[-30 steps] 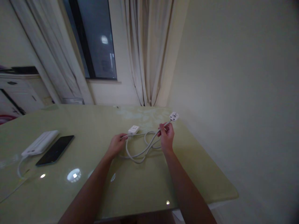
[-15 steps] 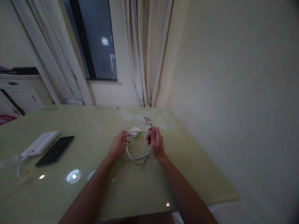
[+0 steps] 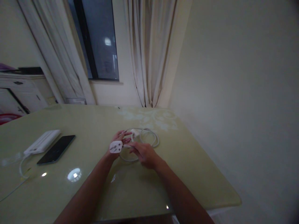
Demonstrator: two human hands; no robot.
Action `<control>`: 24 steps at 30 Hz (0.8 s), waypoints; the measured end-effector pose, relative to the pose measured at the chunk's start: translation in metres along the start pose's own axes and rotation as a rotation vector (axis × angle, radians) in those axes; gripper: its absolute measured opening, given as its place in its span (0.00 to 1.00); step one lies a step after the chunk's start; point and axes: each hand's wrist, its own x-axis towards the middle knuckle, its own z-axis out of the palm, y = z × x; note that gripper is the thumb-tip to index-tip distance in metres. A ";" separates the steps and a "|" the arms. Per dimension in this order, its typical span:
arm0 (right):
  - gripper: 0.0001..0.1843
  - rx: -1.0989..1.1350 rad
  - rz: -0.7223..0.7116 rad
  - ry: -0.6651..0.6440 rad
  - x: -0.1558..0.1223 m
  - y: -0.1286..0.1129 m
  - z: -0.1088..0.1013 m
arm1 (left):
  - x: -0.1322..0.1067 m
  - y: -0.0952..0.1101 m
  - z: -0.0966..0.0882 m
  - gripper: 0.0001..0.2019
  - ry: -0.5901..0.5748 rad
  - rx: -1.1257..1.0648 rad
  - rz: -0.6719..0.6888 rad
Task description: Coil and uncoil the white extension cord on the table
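Note:
A white extension cord lies partly in loops on the glass-topped table (image 3: 196, 174). Its white plug end (image 3: 116, 147), with dark pins or holes on its face, hangs in front of my left wrist. My right hand (image 3: 146, 154) pinches the cord just behind that end. My left hand (image 3: 120, 137) is curled round part of the cord, fingers pointing right. Beyond the fingers rests the cord's other white end (image 3: 135, 133), partly hidden by them. Loops of the cord (image 3: 157, 137) spread to the right of it.
To the left lie a black phone (image 3: 56, 150) and a white power bank (image 3: 43, 142) with a white cable (image 3: 21, 169) trailing from it. A wall (image 3: 233, 93) borders the table's right side. Curtains (image 3: 151, 56) and a window stand behind.
My right hand has swung the plug end left and toward me, from beyond the hands to in front of my left wrist. The loops have shifted right. The view has turned slightly left.

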 end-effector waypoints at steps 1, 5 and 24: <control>0.13 0.002 0.001 -0.038 0.000 -0.002 0.000 | 0.001 0.000 0.000 0.23 0.010 -0.009 -0.023; 0.13 0.118 0.029 0.007 -0.001 -0.004 -0.003 | 0.004 -0.001 -0.001 0.22 0.057 0.023 0.013; 0.13 1.235 0.218 0.690 0.008 0.033 -0.021 | -0.006 -0.006 0.000 0.28 -0.011 1.363 0.208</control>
